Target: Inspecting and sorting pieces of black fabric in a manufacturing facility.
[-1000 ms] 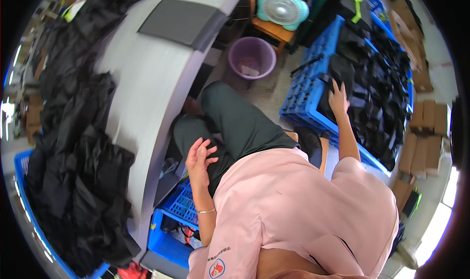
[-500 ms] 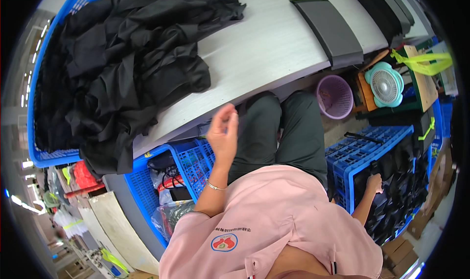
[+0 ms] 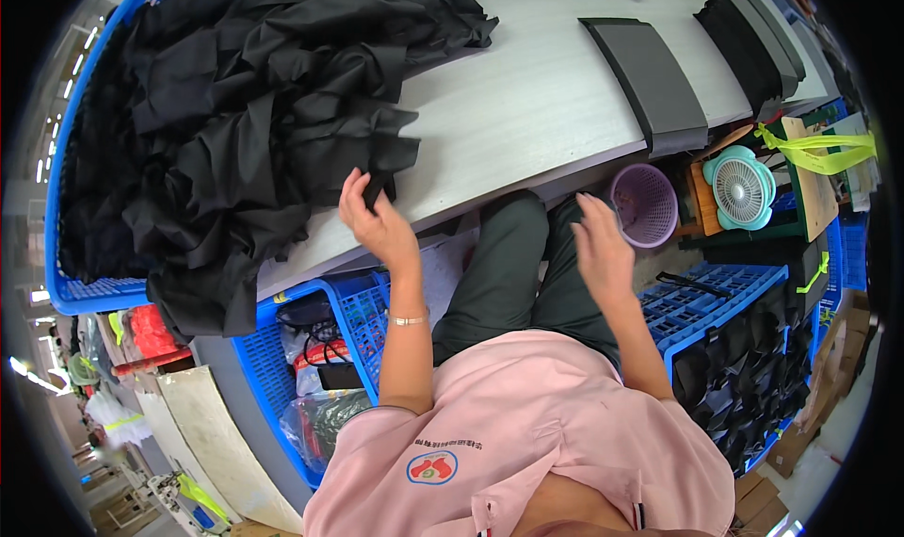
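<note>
A large heap of black fabric pieces [image 3: 245, 113] covers the left of the table and spills over its front edge. At the near right corner of this heap, my left hand [image 3: 379, 226] pinches the edge of a black cloth piece between thumb and fingers. My right hand [image 3: 605, 254] is in the air above my right thigh, fingers stretched out, with nothing seen in it. Beside it stands a purple waste basket [image 3: 650, 240]. A blue crate [image 3: 702, 301] holding many black pieces [image 3: 744, 377] is at my right side.
The pale table [image 3: 508, 94] carries stacks of dark flat panels [image 3: 650, 89] at its right. A turquoise fan [image 3: 742, 187] stands beyond the waste basket. Another blue basket [image 3: 363, 320] with bags sits at my left, and a large blue bin [image 3: 56, 207] borders the heap.
My left hand has moved left and down onto the fabric heap's edge and closed on cloth. My right hand has left the crate at right and swung over my lap.
</note>
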Demonstrator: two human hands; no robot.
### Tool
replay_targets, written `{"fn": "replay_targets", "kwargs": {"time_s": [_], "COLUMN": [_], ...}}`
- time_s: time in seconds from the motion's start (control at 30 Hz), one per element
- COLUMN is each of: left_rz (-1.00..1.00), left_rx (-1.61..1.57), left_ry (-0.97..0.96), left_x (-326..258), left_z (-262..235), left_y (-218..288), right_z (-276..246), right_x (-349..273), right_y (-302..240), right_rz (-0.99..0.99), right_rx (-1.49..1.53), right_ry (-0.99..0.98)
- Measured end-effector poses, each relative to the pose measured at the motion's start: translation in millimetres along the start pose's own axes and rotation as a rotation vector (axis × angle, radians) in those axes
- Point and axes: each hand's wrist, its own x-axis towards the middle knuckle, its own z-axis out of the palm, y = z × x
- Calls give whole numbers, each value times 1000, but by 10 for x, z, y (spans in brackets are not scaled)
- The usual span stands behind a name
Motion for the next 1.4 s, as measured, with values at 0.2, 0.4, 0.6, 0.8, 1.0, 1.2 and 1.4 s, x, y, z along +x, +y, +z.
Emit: {"fn": "replay_targets", "kwargs": {"time_s": [0.2,0.4,0.6,0.8,1.0,1.2,1.4], "left_rz": [159,158,291,227,262,413,45], "left_rx": [-15,-516,-253,-203,-204,-350,-602], "left_ry": [-244,-254,-389,-500,-578,-715,-988], "left_x": [-378,-496,-446,-630,-496,-770,-1155], "left_z": [-353,-216,136,565,466,118,-223], "left_y": [450,927,1015,754,902,1467,1477], "right_z": [276,324,309,279,-16,504,311], "right_x": [509,527,427,115,29,-274,-59], "right_y": [-718,-738,-448,-305,-304,143,39], "right_rz": [-620,-141,981,900,-106,-448,-390], "right_rx": [58,372,1447,1333,123,-63,91], "right_ry": [191,82,-117,-137,306,-85,-86]}}
